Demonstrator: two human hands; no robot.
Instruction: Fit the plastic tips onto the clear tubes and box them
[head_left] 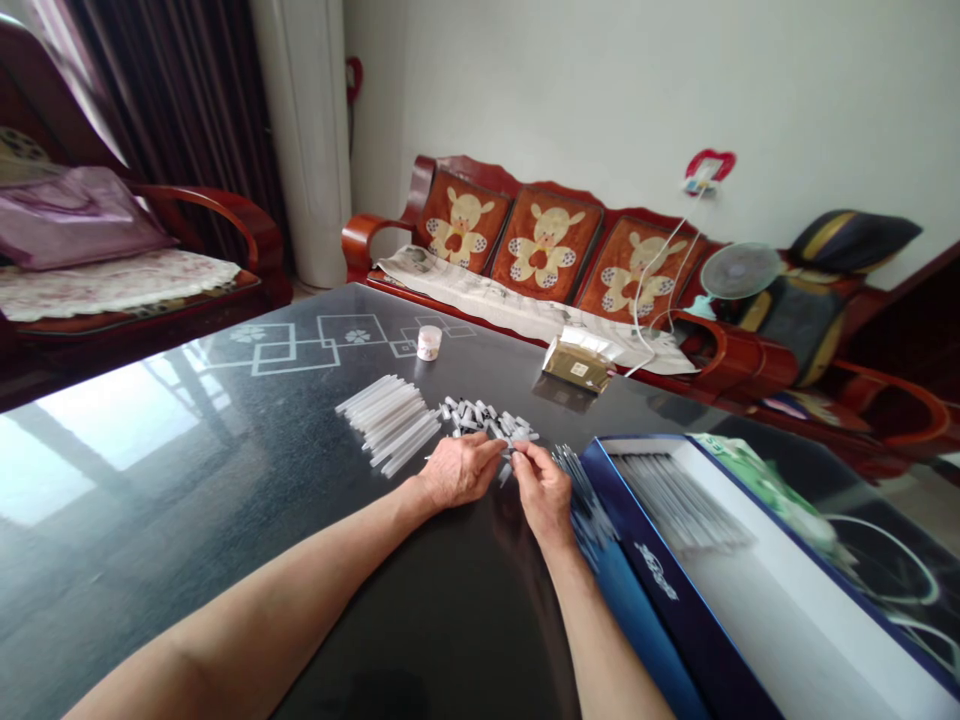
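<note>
My left hand [466, 470] and my right hand [541, 482] meet above the dark table, fingertips almost touching. Both are closed in a pinch around something small and pale that the fingers mostly hide. Just beyond them lies a loose pile of small white and black pen caps [480, 412]. Left of the pile, translucent white pen barrels [391, 420] lie side by side in a row. Close to my right hand, thin dark pen refills [589, 505] are heaped against the box.
A long blue box [667, 590] with a white inside holds a row of slim grey sticks [686, 500]. Green-white plastic packaging [772, 490] lies behind it. Farther back stand a small white tub [429, 343] and a gold tissue box [577, 364]. A wooden sofa [465, 165] lines the wall.
</note>
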